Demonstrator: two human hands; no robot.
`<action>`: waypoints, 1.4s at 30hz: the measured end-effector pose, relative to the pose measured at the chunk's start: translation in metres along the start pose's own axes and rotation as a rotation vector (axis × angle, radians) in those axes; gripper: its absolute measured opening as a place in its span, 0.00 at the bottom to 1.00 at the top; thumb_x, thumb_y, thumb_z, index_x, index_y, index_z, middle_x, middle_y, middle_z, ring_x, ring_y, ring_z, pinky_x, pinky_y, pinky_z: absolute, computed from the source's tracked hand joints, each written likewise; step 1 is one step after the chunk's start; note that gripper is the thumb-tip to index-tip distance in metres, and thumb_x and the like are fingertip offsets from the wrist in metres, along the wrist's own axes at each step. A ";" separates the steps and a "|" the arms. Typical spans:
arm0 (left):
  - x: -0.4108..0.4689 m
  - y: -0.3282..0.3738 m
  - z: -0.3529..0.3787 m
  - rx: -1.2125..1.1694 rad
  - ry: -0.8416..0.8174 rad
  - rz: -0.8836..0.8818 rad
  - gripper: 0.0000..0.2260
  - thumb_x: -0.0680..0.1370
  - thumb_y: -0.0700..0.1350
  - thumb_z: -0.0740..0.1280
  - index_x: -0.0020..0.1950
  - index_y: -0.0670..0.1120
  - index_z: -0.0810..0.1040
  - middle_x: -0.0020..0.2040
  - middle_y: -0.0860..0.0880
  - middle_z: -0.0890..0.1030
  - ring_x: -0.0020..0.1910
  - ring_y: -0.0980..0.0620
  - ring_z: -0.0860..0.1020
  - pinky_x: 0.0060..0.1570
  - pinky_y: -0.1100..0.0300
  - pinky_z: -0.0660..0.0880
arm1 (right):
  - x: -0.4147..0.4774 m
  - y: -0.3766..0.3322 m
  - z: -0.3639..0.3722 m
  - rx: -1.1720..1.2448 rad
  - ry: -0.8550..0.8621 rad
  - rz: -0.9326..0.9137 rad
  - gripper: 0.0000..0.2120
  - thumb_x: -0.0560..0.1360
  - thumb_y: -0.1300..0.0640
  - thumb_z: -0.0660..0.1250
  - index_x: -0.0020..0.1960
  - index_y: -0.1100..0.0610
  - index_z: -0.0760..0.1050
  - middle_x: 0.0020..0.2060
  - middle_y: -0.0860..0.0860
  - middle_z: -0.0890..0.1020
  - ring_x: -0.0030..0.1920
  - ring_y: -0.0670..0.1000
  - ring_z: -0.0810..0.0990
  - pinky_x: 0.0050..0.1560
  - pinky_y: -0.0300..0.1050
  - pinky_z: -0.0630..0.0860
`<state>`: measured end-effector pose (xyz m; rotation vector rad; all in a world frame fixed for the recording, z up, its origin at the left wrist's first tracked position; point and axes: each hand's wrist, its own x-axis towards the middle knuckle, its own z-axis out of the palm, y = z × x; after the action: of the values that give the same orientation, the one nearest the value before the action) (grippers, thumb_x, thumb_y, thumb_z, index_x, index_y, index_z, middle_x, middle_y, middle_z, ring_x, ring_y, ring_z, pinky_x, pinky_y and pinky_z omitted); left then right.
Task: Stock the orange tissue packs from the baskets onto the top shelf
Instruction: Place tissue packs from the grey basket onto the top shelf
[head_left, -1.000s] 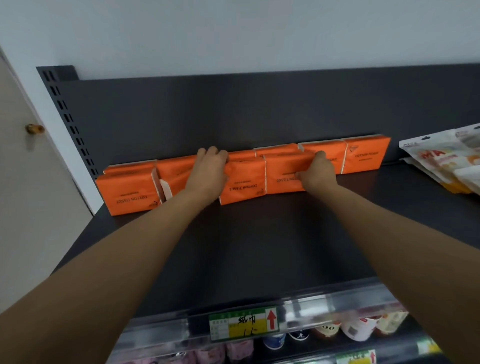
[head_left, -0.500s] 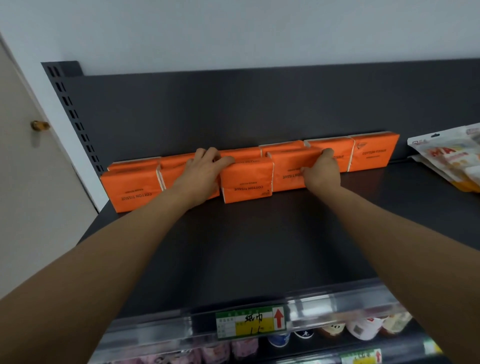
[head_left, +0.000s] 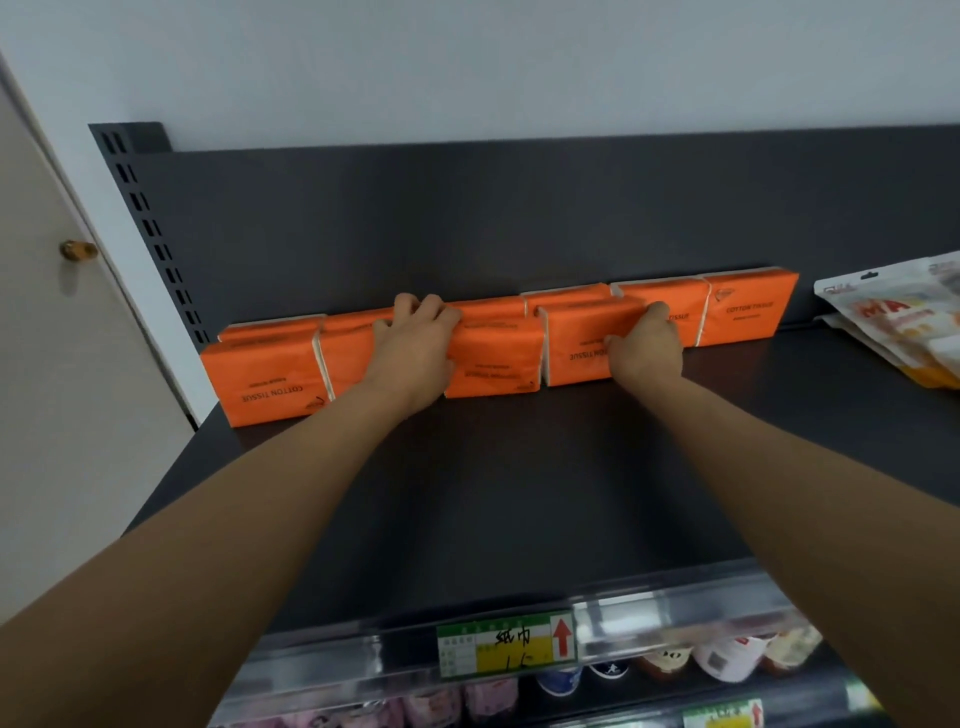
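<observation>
Two closed grips: my left hand (head_left: 415, 353) curls over the tissue packs (head_left: 493, 358), my right hand (head_left: 647, 351) clasps one pack (head_left: 582, 338).

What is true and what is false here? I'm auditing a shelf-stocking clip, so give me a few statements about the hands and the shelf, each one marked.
1. The left hand and the right hand both grip orange tissue packs, fingers curled over their top edges. True.
2. The packs lie at the front edge of the top shelf. False: they stand in rows by the back panel.
3. A snack bag lies to the right of the packs. True.
4. The price label shows a blue arrow pointing down. False: it is red and points up.
5. A basket sits on the shelf. False: none is in view.
</observation>
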<state>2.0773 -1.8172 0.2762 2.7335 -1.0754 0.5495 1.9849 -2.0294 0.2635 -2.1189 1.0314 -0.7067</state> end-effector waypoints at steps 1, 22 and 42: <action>0.001 0.000 0.001 0.006 0.014 -0.024 0.24 0.75 0.44 0.66 0.70 0.47 0.65 0.66 0.47 0.67 0.66 0.43 0.62 0.58 0.45 0.66 | 0.000 0.000 0.001 0.001 -0.004 -0.003 0.25 0.76 0.58 0.66 0.68 0.62 0.60 0.65 0.62 0.69 0.65 0.63 0.69 0.64 0.57 0.70; -0.006 0.018 -0.010 -0.033 0.064 -0.156 0.23 0.75 0.45 0.66 0.68 0.42 0.66 0.65 0.42 0.68 0.64 0.41 0.65 0.62 0.48 0.64 | -0.019 0.008 -0.021 -0.061 -0.073 -0.067 0.23 0.78 0.60 0.62 0.70 0.64 0.61 0.65 0.62 0.70 0.64 0.61 0.72 0.58 0.49 0.71; -0.205 0.228 -0.014 -0.440 -0.115 0.336 0.11 0.75 0.39 0.64 0.57 0.41 0.74 0.55 0.41 0.73 0.55 0.41 0.72 0.54 0.48 0.70 | -0.216 0.143 -0.159 -0.152 -0.113 -0.438 0.10 0.77 0.58 0.63 0.55 0.62 0.76 0.48 0.57 0.82 0.47 0.55 0.79 0.45 0.44 0.70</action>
<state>1.7798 -1.8517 0.2111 2.2401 -1.4925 0.1632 1.6901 -1.9707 0.2179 -2.5206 0.5769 -0.7170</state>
